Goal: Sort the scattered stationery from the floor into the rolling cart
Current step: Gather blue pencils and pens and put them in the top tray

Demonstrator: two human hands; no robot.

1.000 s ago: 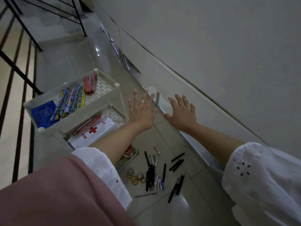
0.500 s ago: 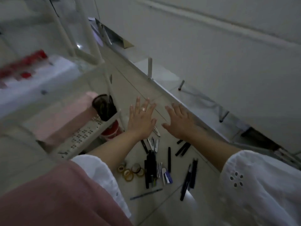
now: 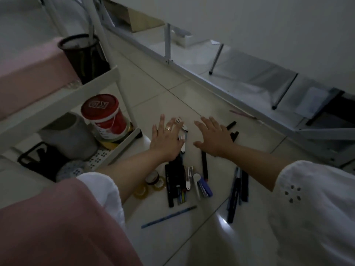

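One blue stapler [image 3: 206, 189] lies near left hand [image 3: 166, 139] and right hand [image 3: 213, 137], fingers spread wide.

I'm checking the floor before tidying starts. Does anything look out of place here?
Yes. Stationery lies strewn on the floor beside the cart: black markers, tape rolls, a blue stapler. A blue pen lies apart from the pile, and a pink pen sits off by the metal frame.
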